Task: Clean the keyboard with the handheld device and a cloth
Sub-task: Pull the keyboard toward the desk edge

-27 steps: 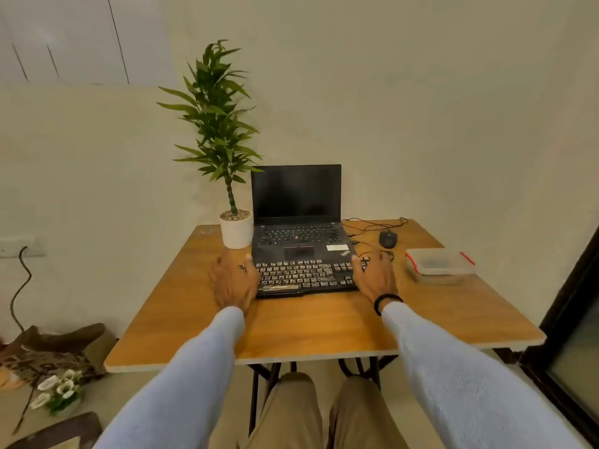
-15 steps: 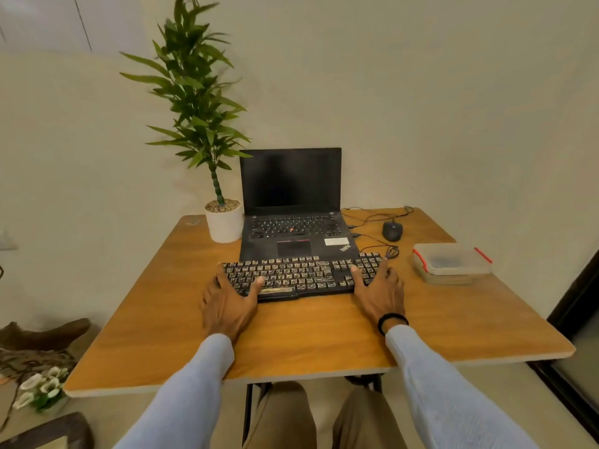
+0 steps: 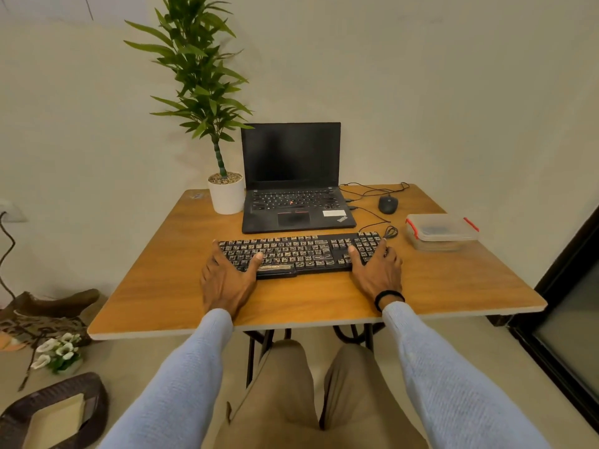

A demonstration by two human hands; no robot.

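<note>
I am holding the keyboard (image 3: 301, 251) by its two ends. My left hand (image 3: 227, 280) is gripping the left end and my right hand (image 3: 377, 273) the right end, each with the thumb lying across the keys and the fingers against the end edge. The keyboard is lying flat across the middle of the desk (image 3: 308, 303), just in front of the laptop (image 3: 291, 176) and well back from the near edge.

I am judging this as the setting-up step: the keyboard is being placed where I can work on it, and no cleaning is under way yet. I am not seeing the handheld device or a cloth anywhere on the desk. The lidded plastic box (image 3: 440, 230) is sitting toward the right edge, and I cannot tell what it is holding. The next move is calling for letting go of the keyboard and finding the device, most likely with my right hand reaching toward that box.
</note>
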